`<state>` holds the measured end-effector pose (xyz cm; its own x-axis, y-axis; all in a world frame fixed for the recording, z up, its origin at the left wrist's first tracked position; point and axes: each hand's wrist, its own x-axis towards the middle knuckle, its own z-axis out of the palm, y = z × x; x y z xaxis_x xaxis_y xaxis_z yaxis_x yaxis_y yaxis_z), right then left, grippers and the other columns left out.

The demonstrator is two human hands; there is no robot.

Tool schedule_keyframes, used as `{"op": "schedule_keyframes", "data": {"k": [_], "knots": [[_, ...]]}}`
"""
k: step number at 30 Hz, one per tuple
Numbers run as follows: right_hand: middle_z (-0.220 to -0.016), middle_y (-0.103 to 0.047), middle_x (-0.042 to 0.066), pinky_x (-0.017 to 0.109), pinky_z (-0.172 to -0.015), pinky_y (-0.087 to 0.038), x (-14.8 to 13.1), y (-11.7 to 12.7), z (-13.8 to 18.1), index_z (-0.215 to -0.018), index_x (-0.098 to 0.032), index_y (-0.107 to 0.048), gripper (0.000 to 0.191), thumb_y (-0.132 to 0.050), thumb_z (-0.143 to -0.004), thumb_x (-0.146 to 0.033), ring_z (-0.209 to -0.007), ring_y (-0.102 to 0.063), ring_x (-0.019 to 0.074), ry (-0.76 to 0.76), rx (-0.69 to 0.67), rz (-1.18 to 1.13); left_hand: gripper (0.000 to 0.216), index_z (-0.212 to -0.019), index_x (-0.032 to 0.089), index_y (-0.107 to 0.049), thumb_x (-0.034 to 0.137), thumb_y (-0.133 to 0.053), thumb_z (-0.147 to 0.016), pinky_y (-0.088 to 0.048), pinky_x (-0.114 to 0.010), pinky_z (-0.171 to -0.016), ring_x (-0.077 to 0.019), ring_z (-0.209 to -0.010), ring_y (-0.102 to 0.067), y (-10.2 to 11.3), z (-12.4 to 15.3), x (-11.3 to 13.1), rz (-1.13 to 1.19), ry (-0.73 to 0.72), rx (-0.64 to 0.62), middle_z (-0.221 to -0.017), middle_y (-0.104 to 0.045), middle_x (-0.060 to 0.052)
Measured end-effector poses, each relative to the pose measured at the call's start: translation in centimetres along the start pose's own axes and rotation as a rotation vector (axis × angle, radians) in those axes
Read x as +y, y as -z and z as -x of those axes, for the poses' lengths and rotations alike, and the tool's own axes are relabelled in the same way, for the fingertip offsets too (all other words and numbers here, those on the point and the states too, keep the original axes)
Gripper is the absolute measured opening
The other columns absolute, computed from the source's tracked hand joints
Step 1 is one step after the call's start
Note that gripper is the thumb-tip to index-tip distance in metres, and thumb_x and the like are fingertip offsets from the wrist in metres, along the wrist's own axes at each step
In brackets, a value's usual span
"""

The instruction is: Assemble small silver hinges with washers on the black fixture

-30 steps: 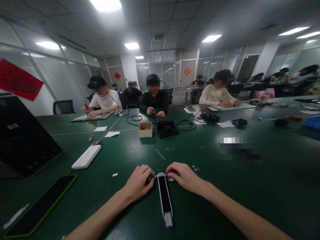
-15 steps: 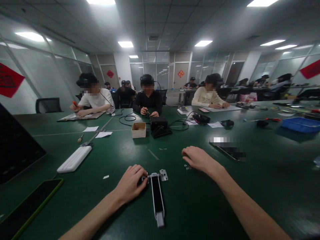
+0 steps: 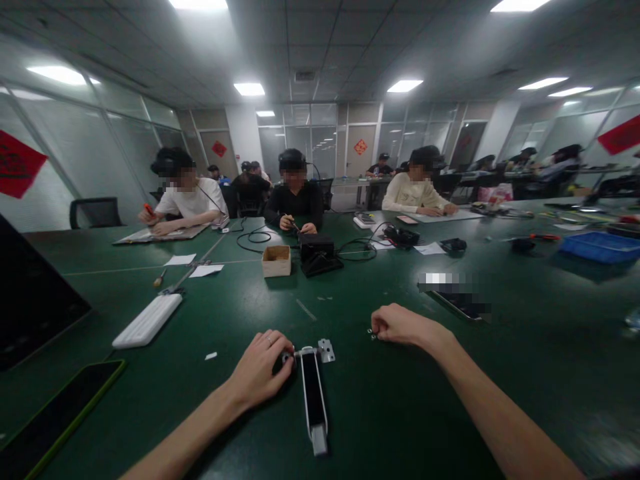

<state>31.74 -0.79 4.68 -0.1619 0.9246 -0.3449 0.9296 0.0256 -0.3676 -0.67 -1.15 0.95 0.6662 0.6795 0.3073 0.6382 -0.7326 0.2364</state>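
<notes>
A long black bar with silver ends (image 3: 313,397) lies lengthwise on the green table (image 3: 390,413) in front of me. My left hand (image 3: 260,370) is curled against the bar's far end, fingers closed on a small dark part there. A small silver bracket (image 3: 326,349) lies just right of that end. My right hand (image 3: 400,325) rests further right, fingers pinched together over tiny metal washers (image 3: 371,332); whether it holds one is hidden.
A white power strip (image 3: 147,320) and a green-edged phone (image 3: 55,420) lie left, a dark monitor (image 3: 30,293) far left. A phone (image 3: 457,301) lies right, a blue tray (image 3: 597,245) far right. A cardboard box (image 3: 277,260) and black device (image 3: 318,253) stand ahead; three people sit opposite.
My right hand left the bar's end, moved right to the small washers and closed its fingers there. The silver bracket now lies uncovered. My left hand stayed at the bar's end.
</notes>
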Motion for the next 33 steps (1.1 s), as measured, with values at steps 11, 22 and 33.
{"op": "schedule_keyframes", "data": {"k": [11, 22, 33], "knots": [[-0.090, -0.066, 0.009, 0.028, -0.063, -0.047, -1.1, -0.3, 0.1, -0.081, -0.014, -0.065, 0.010, -0.059, -0.075, -0.011, -0.081, -0.064, 0.0210, -0.104, 0.034, -0.028, 0.012, -0.090, 0.019, -0.059, 0.021, -0.048, -0.085, -0.045, -0.036, -0.075, -0.0229, -0.084, -0.057, 0.5, 0.1, 0.0, 0.006, 0.004, 0.078, -0.091, -0.062, -0.006], [-0.090, -0.064, 0.007, 0.030, -0.068, -0.048, -3.1, -1.9, -0.6, -0.096, -0.017, -0.059, 0.015, -0.047, -0.086, -0.016, -0.076, -0.061, 0.0179, 0.287, 0.448, -0.154, 0.013, -0.094, 0.019, -0.058, 0.021, -0.047, -0.088, -0.046, -0.037, -0.078, -0.0226, -0.087, -0.056, 0.1, 0.5, -0.1, 0.046, 0.011, 0.198, -0.095, -0.061, -0.007], [-0.083, -0.062, 0.003, 0.026, -0.071, -0.047, -11.3, -10.5, -0.2, -0.088, -0.019, -0.057, 0.011, -0.046, -0.090, -0.021, -0.077, -0.060, 0.0153, 0.693, 0.554, -0.590, 0.018, -0.086, 0.018, -0.056, 0.032, -0.049, -0.097, -0.045, -0.027, -0.064, -0.0168, -0.071, -0.056, -1.7, 0.7, 0.0, 0.079, -0.145, 0.309, -0.079, -0.062, -0.003]]}}
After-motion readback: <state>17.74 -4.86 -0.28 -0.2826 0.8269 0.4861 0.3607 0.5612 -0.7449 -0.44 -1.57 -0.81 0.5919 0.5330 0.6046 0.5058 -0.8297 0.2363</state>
